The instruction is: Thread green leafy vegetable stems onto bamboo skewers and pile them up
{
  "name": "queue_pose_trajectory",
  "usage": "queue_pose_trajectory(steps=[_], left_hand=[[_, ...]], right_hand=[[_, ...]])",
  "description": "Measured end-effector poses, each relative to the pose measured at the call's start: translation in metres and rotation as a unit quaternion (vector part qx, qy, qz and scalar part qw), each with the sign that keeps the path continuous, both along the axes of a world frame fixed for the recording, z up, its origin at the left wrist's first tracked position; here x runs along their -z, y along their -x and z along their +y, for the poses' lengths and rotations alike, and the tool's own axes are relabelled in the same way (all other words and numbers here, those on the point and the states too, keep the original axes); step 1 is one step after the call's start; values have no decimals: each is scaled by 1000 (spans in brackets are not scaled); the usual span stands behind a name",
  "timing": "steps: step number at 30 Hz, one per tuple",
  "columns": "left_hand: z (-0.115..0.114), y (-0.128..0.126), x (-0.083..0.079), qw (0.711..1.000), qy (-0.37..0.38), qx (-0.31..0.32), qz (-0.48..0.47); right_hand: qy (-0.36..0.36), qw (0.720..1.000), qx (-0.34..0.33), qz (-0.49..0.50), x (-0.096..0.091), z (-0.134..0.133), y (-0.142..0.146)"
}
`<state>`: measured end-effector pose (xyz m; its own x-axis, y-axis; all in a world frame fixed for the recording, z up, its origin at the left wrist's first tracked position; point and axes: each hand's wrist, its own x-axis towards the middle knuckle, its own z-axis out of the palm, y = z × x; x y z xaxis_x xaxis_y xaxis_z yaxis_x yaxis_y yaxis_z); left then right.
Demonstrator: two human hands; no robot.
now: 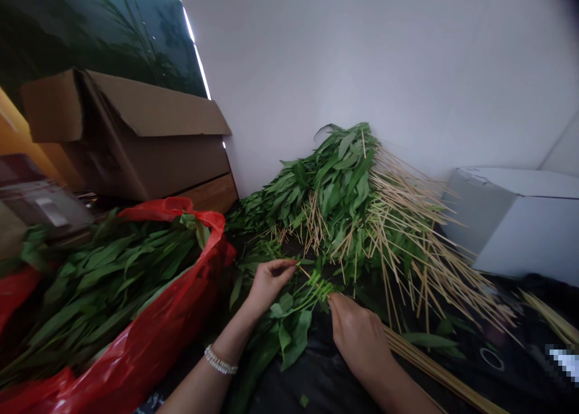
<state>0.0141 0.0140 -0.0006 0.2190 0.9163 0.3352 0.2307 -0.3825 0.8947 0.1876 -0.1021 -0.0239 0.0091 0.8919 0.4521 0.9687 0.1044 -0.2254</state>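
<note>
My left hand (270, 286), a beaded bracelet on its wrist, pinches a green leaf (308, 261) at the pointed end of a thin bamboo skewer (304, 272). Several green stems (320, 287) are bunched along that skewer, their broad leaves (296, 338) hanging below and to the left. My right hand (355, 328) is closed around the skewer just behind the bunched stems; its fingertips are partly hidden. Under my right forearm lies a bundle of bare bamboo skewers (434, 366) on the black sheet (332, 381).
A red plastic bag (181, 308) full of leafy greens (108, 275) lies at left. Against the wall rises a pile of skewered greens (344, 167), its sticks (420, 239) pointing right. An open cardboard box (149, 137) stands behind the bag, a white box (525, 221) at right.
</note>
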Motion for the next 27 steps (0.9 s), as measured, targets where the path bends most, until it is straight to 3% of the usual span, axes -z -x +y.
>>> queue_pose_trajectory(steps=[16, 27], left_hand=[[-2, -2, 3, 999, -14, 30, 20], [2, 7, 0, 992, 103, 64, -36]], right_hand=[[3, 1000, -8, 3, 4, 1, -1], [-57, 996, -59, 38, 7, 0, 1]])
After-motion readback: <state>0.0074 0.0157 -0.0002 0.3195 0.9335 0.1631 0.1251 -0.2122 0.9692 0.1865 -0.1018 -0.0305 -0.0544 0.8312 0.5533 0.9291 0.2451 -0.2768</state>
